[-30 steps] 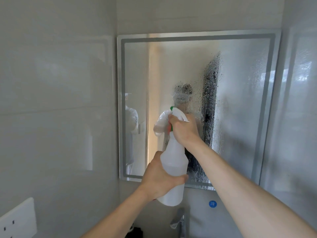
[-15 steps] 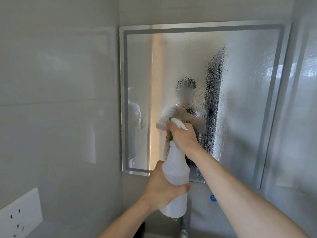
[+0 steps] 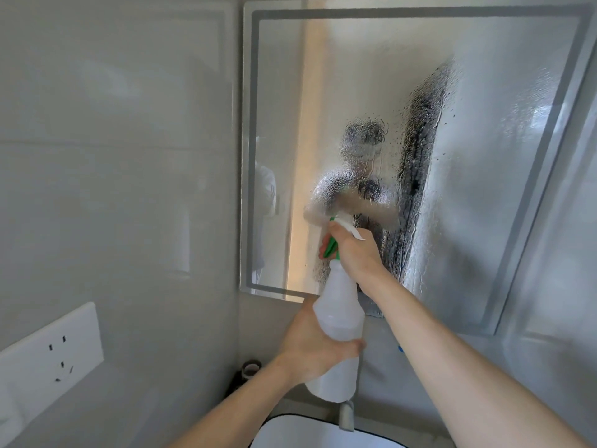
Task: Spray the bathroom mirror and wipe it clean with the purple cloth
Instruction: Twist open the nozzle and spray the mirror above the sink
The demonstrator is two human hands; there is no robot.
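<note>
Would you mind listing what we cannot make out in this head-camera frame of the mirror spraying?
- Purple cloth: nowhere in the head view.
- Mirror: top and right edges cut off by the frame; droplets blur its reflections.
- Spray bottle: green trigger mostly hidden under the right hand; the left hand covers part of the body; liquid level unreadable.
- Basin: cut off by the bottom edge.
- Dark object behind the left wrist: too small to identify.

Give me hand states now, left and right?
Left hand: closed around the body of the spray bottle.
Right hand: closed on the bottle's neck, fingers on the green trigger.
</note>
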